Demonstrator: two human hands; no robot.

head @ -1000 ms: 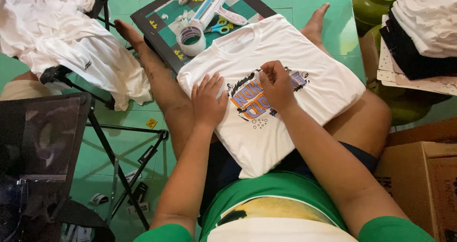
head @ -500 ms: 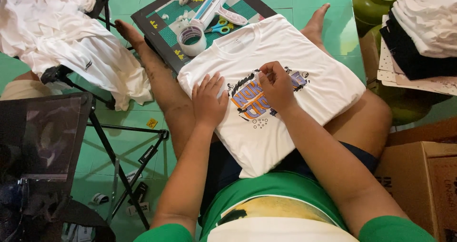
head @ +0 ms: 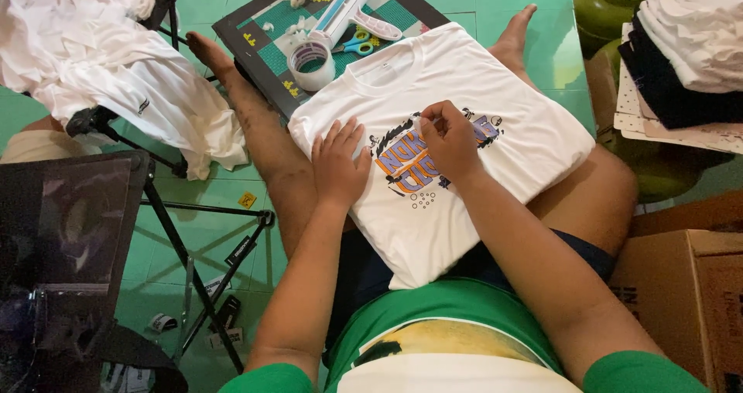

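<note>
White shirt spread across the lap, left hand flat on it with fingers spread, right hand pinching at the printed design, tape roll, scissors and cutting mat beyond

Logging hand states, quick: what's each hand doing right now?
Left hand: open, flat on the white T-shirt beside the print.
Right hand: fingers pinched at the print's top edge; whether it holds anything cannot be told.
</note>
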